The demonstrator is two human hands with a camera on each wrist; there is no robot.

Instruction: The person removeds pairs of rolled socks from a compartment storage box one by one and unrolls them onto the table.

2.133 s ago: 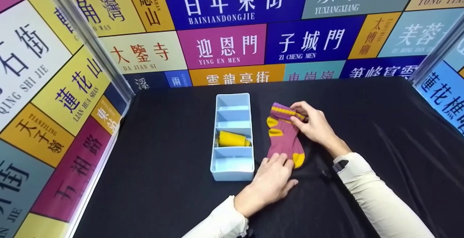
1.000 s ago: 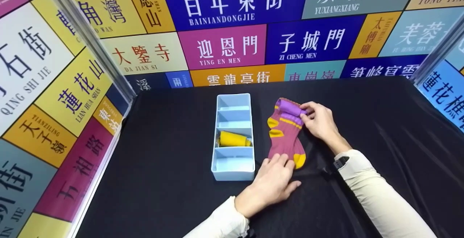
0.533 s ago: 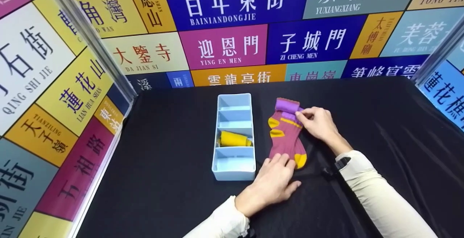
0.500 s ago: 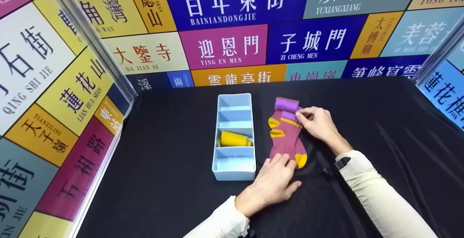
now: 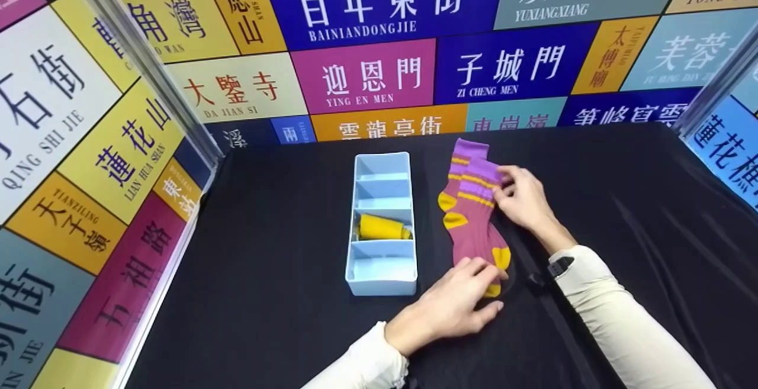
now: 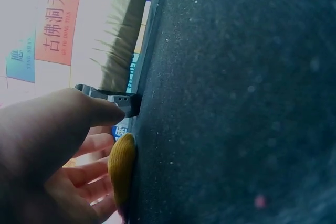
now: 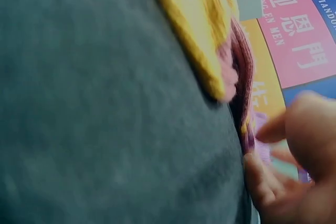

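Observation:
A pair of mauve socks with yellow heels and toes and purple, yellow-striped cuffs lies on the black cloth, one sock overlapping the other. In the head view, my left hand rests its fingers over the toe end, thumb spread away. A yellow toe shows beside those fingers in the left wrist view. My right hand is at the right edge of the cuffs, fingers loosely bent, thumb and index apart. In the right wrist view, the fingertips are right at the sock edge.
Left of the socks stands a light blue box with several compartments in a row. A rolled yellow bundle sits in one of them. Behind the black cloth rise wall panels printed with street names.
The folded cuffs have been unrolled and now lie stretched away from me. Both socks and my left hand have shifted slightly right and toward me; my right fingers have spread.

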